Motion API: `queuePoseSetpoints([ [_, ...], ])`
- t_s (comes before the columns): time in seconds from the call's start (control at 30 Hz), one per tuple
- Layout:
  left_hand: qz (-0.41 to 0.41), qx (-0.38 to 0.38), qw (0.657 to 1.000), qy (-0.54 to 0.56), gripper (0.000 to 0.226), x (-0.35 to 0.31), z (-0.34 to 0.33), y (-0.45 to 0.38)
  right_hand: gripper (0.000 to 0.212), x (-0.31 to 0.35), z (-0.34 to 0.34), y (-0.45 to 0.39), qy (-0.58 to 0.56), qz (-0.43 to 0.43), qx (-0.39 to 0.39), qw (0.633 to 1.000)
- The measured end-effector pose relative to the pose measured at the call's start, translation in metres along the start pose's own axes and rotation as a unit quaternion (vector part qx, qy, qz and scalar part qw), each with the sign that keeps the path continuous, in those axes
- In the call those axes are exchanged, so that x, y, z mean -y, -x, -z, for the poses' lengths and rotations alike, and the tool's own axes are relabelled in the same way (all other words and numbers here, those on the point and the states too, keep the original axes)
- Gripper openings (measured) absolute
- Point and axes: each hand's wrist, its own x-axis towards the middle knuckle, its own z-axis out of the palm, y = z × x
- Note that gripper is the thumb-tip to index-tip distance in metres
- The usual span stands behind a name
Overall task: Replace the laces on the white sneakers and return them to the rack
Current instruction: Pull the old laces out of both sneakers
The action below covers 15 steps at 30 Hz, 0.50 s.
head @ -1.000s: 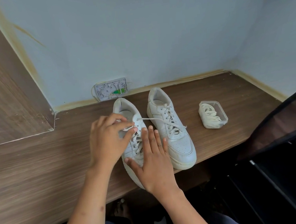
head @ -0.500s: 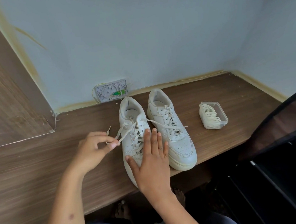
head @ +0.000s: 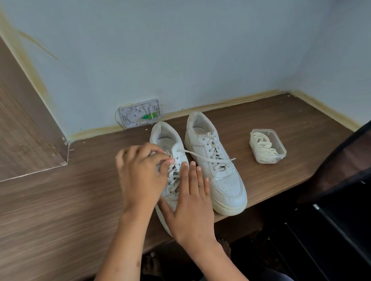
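Sneakers (head: 214, 167): white, soles yellowed.
Worktop (head: 50, 210): brown wood grain, streaked.
Wall (head: 170, 39): pale grey-blue, yellowish stain along base.
Tub (head: 267, 146) right of fingers: clear; cream laces (head: 262, 144) inside.
Wall box (head: 140, 113): white, green spot.

A pale blue-grey wall (head: 192, 37) meets a second wall (head: 354, 67) in the far right corner. Yellowish stains line the joint above the wood-grain tabletop (head: 50, 210). A wooden panel (head: 3, 112) rises at left. A small open wiring box (head: 140, 113) sits low on the far wall. Soft, even light.
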Motion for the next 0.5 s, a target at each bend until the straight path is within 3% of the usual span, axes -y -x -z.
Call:
queuePoseSetpoints([
  [0.1, 0.08, -0.107, 0.989, 0.061, 0.004, 0.006, 0.004, -0.002, 0.087, -0.001, 0.0, 0.001, 0.007, 0.0, 0.002, 1.0],
  [0.2, 0.231, -0.217, 0.931, 0.179, 0.015, 0.018, 0.008, -0.006, 0.087, -0.002, 0.004, -0.001, -0.002, 0.009, 0.024, 1.0],
  [0.3, 0.339, -0.191, 0.895, 0.219, 0.022, 0.028, 0.004, -0.005, 0.087, -0.003, 0.006, -0.002, -0.01, 0.012, 0.024, 1.0],
  [0.37, 0.31, -0.145, 0.911, 0.229, 0.036, 0.03, 0.003, -0.001, 0.087, -0.002, 0.006, -0.002, -0.011, 0.011, 0.024, 1.0],
  [0.5, 0.129, -0.016, 0.986, 0.108, 0.041, 0.02, 0.001, -0.005, 0.087, -0.002, 0.005, -0.002, -0.01, 0.009, 0.027, 1.0],
])
